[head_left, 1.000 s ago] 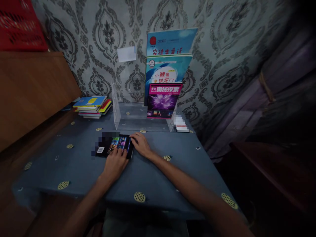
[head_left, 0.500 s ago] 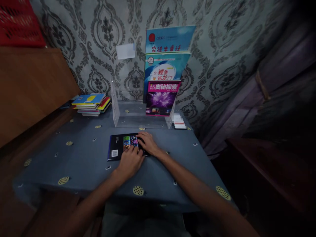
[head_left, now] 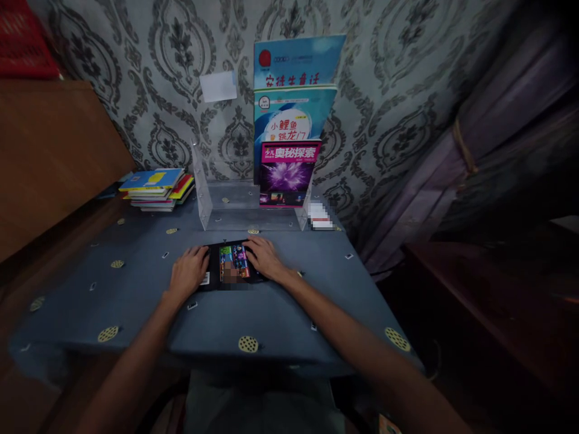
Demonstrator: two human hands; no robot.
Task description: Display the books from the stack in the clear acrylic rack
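A dark book with a block of colourful pictures lies back cover up on the cloth-covered table. My left hand is at its left edge, fingers curled over the cover beside the barcode. At the opposite edge, my right hand is closed over the book's right side, hiding that part. Just behind the book stands a clear acrylic rack. In its right half, a purple-and-pink book leans in front of a light-blue book and a taller blue book.
Several books form a stack at the table's back left. A small white item, blurred out, lies right of the rack. The patterned wall bounds the back, a curtain the right, and a wooden cabinet the left.
My left hand has moved from the middle of the book to its left edge. My right hand stays at the right side. The whole view has shifted slightly.
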